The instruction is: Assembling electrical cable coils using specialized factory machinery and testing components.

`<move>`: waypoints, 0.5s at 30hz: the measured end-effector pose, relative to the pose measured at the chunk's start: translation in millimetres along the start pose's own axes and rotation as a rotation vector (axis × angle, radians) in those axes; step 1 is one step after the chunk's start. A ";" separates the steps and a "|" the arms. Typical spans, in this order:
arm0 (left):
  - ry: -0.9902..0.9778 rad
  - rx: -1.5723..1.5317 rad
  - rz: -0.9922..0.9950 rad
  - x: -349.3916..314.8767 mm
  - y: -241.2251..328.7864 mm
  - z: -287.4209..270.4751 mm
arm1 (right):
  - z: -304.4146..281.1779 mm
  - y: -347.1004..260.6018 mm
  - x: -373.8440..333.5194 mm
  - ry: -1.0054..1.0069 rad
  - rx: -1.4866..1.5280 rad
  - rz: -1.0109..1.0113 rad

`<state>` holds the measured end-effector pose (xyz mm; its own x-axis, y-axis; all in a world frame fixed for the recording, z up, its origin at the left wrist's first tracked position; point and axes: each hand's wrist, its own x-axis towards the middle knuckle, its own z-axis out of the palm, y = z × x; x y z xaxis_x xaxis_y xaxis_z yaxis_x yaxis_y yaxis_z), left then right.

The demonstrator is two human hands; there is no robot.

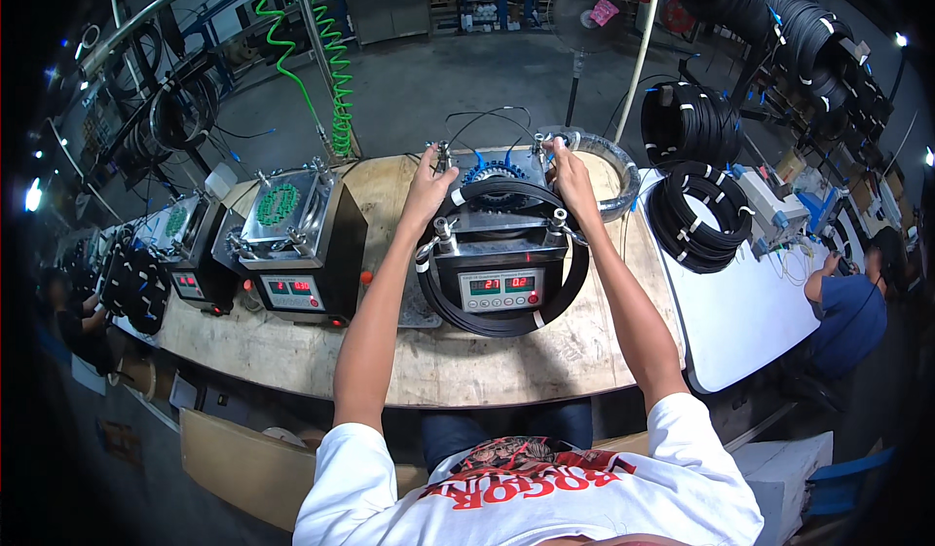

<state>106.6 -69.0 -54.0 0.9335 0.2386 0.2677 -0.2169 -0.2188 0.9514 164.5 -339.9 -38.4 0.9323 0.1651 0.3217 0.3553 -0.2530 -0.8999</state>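
Observation:
In front of me stands a black tester-like box (499,290) with a lit red digital display and a metal top plate. A blue toothed ring (494,173) sits on that plate. A coil of black cable (435,304) hangs in front of the box, looped around its display. My left hand (426,193) grips a small metal fitting (444,156) at the plate's far left corner. At the far right corner, my right hand (573,182) has its fingers closed around a similar fitting (539,145). Thin black leads (487,112) arch between the two corners.
Two similar boxes with green rings (278,205) (176,221) stand left on the wooden table (253,351). Black cable coils (699,217) lie on the white table (716,351) at right. A green spiral hose (341,122) hangs beyond. Co-workers (845,317) sit at both sides.

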 end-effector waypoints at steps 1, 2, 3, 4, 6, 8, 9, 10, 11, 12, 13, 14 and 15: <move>-0.001 -0.001 0.004 3.6 -7.9 -1.0 | 1.4 -0.3 1.4 0.003 -0.001 -0.003; 0.007 -0.065 0.000 4.7 -15.7 -1.3 | 4.7 0.6 1.4 -0.004 0.017 -0.022; 0.017 -0.129 -0.005 5.8 -23.1 -3.5 | 8.8 1.5 1.3 -0.012 0.035 -0.042; 0.026 -0.089 -0.028 5.9 -16.7 -1.2 | 9.3 4.3 2.0 -0.004 0.090 -0.081; 0.007 -0.155 -0.046 4.6 -5.4 10.9 | 2.8 13.1 5.2 -0.006 0.090 -0.076; 0.011 -0.210 -0.064 3.0 -6.2 6.6 | 3.5 13.0 5.6 -0.046 0.087 -0.077; -0.007 -0.199 -0.055 4.3 -9.4 3.5 | 4.8 13.2 5.5 -0.050 0.090 -0.078; -0.027 -0.188 -0.046 5.5 -10.9 1.6 | 5.7 11.8 5.3 -0.047 0.097 -0.118; -0.024 -0.186 -0.046 5.7 -12.8 0.3 | 6.9 10.4 4.9 -0.044 0.105 -0.157; -0.021 -0.196 -0.042 5.4 -14.9 -0.7 | 8.1 9.4 3.5 -0.060 0.137 -0.146; -0.021 -0.208 -0.037 6.1 -17.4 -0.1 | 8.1 11.4 4.5 -0.059 0.137 -0.147; -0.021 -0.208 -0.036 7.5 -19.5 -0.4 | 8.8 13.2 5.7 -0.011 0.125 -0.196; -0.038 -0.227 -0.028 9.0 -21.4 -0.9 | 8.7 14.9 6.7 0.037 0.113 -0.245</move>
<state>119.4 -61.3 -71.8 0.9493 0.2046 0.2387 -0.2452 0.0066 0.9695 175.4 -334.2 -52.2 0.8220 0.1728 0.5427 0.5629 -0.1017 -0.8202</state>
